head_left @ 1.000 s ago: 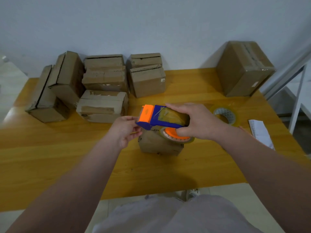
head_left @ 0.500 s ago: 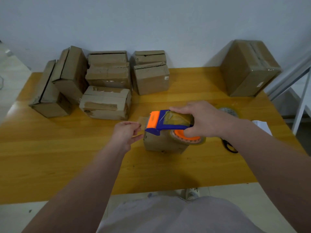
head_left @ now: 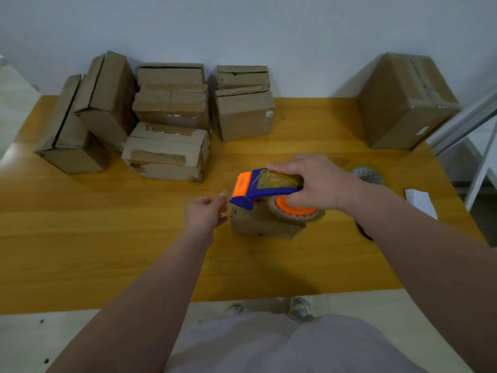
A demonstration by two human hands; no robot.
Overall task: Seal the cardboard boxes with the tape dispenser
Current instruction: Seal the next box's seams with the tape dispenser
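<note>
Right hand gripped the tape dispenser, fingers wrapped over its clear top and down round the orange reel. We noted the dispenser held on top of a small cardboard box at mid-table, its orange-and-blue nose pointing left past the box's left edge. Left hand hovered just beside that nose, fingers loosely curled, forefinger raised toward it; we could not tell whether they pinched a tape end. Cluster of boxes stood at back left, some stacked, some tipped on edge. One large box sat back right, taped along its top. Spare tape roll lay flat just beyond the right wrist; white paper slip near the table's right edge.
</note>
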